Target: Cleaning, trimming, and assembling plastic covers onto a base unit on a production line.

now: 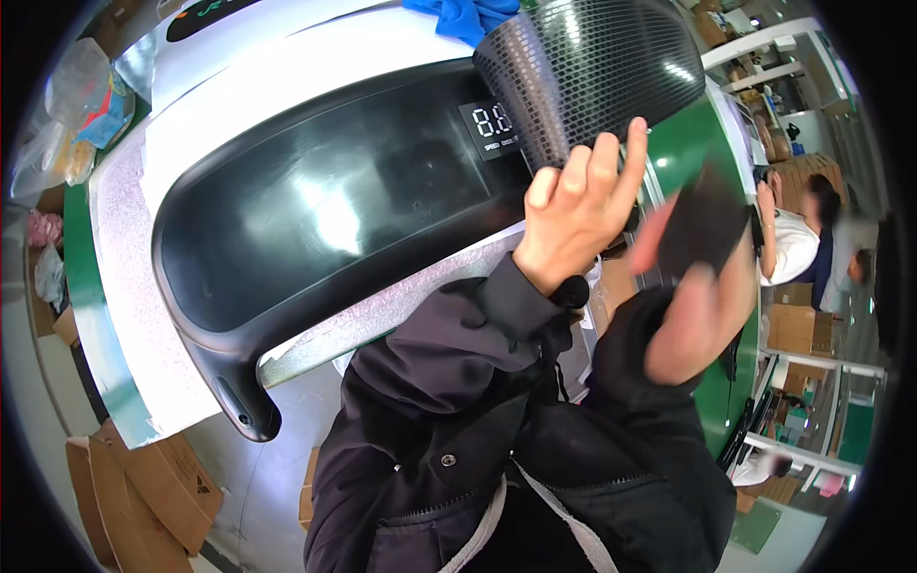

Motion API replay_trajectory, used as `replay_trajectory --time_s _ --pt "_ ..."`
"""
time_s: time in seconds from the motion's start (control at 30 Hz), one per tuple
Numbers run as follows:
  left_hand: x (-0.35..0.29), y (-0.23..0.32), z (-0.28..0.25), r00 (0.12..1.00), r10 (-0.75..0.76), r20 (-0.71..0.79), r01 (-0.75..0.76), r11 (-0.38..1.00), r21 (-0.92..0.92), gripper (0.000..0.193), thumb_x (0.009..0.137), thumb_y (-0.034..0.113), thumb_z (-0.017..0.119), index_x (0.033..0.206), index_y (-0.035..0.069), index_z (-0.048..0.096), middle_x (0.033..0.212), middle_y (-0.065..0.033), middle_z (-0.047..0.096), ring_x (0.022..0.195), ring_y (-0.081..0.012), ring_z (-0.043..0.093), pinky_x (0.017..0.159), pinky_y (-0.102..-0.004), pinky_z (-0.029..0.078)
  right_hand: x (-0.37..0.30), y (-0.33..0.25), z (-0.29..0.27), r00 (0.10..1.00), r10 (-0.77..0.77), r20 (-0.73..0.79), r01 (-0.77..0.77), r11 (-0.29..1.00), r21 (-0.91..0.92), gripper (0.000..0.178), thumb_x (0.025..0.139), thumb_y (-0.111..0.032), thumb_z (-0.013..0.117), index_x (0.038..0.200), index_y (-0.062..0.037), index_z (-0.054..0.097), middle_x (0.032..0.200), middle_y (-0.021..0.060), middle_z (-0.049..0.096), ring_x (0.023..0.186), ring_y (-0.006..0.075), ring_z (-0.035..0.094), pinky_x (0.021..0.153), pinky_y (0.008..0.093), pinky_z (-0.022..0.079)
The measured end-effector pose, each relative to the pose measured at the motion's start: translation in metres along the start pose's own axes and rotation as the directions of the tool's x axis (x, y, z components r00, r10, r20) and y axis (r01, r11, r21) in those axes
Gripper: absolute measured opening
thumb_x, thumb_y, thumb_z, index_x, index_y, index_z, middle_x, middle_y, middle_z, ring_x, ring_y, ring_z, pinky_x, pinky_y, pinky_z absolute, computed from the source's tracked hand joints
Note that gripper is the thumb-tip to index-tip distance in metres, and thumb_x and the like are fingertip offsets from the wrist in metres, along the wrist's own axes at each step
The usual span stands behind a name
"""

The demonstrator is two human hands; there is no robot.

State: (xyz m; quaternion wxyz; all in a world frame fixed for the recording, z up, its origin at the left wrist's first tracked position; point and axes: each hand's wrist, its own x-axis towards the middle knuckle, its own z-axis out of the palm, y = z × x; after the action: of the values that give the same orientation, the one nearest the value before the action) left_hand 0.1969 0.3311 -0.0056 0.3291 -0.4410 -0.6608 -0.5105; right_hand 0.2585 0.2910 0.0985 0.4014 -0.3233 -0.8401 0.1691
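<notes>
A glossy black console panel (334, 201) with a lit-looking digit display (492, 122) and a curved arm at its lower left lies on the table. Over its right end bends a dark, shiny sheet with a grid pattern (602, 67), curled up off the panel. My left hand (578, 215) is at the near edge of this sheet, three fingers bent against it and the index finger stretched along it; the thumb is hidden. To the right, my right hand (702, 320), smeared by motion, grips a flat black object (707, 222) whose kind is too blurred to make out.
Blue cloth (463, 14) lies behind the panel. White sheeting (287, 62) covers part of the green table (683, 143). Cardboard (158, 487) stands on the floor at lower left, plastic bags (81, 95) at far left. Other people (802, 234) are at the right.
</notes>
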Motion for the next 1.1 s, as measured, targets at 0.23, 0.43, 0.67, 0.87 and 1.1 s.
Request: replay_trajectory --time_s 0.23,0.43,0.67,0.87,1.1 --pt "-0.019 0.008 0.026 0.993 0.055 -0.104 -0.028 0.969 0.247 0.030 0.083 0.017 0.052 0.106 0.034 0.063 0.117 -0.0011 0.055 0.108 -0.0156 0.047 0.098 -0.0369 0.030 -0.024 -0.019 0.092 0.847 -0.315 0.428 0.282 0.949 0.139 0.027 0.075 -0.023 0.051 0.077 0.0039 0.051 0.128 0.0368 0.037 0.120 0.0458 0.040 0.096 0.0494 0.031" --pt "-0.027 0.012 0.043 0.984 0.059 -0.166 -0.019 0.973 0.229 0.030 0.082 0.019 0.053 0.108 0.032 0.062 0.119 -0.0036 0.053 0.110 -0.0183 0.045 0.102 -0.0398 0.026 -0.023 0.042 0.149 0.852 -0.478 0.213 0.456 0.878 0.146 0.029 0.077 -0.019 0.049 0.087 0.0079 0.047 0.130 0.0399 0.029 0.124 0.0496 0.032 0.102 0.0541 0.019" --pt "-0.023 0.017 0.043 0.964 0.082 -0.254 -0.017 0.968 0.249 0.031 0.081 0.021 0.055 0.110 0.031 0.061 0.122 -0.0065 0.052 0.112 -0.0215 0.044 0.107 -0.0431 0.022 -0.036 -0.011 0.123 0.738 -0.583 0.341 0.265 0.715 0.647 0.050 0.082 -0.020 0.047 0.121 0.0107 0.037 0.123 0.0287 0.042 0.117 0.0428 0.042 0.102 0.0474 0.032" --pt "-0.041 0.030 0.020 0.977 -0.184 0.110 0.169 0.976 0.133 0.035 0.077 0.023 0.056 0.110 0.033 0.061 0.125 -0.0128 0.045 0.121 -0.0293 0.036 0.109 -0.0487 0.017 -0.046 -0.008 0.138 0.819 -0.494 0.294 0.270 0.782 0.562 0.035 0.075 -0.017 0.050 0.095 0.0101 0.042 0.126 0.0354 0.036 0.122 0.0449 0.035 0.103 0.0500 0.028" --pt "-0.021 0.070 0.024 0.988 -0.153 -0.012 0.153 0.988 -0.004 0.035 0.077 0.023 0.056 0.110 0.032 0.062 0.125 -0.0123 0.045 0.122 -0.0297 0.035 0.109 -0.0492 0.017 -0.062 -0.018 0.140 0.795 -0.569 0.211 0.374 0.733 0.568 0.028 0.068 -0.016 0.054 0.077 0.0104 0.048 0.127 0.0392 0.034 0.126 0.0445 0.032 0.105 0.0496 0.025"
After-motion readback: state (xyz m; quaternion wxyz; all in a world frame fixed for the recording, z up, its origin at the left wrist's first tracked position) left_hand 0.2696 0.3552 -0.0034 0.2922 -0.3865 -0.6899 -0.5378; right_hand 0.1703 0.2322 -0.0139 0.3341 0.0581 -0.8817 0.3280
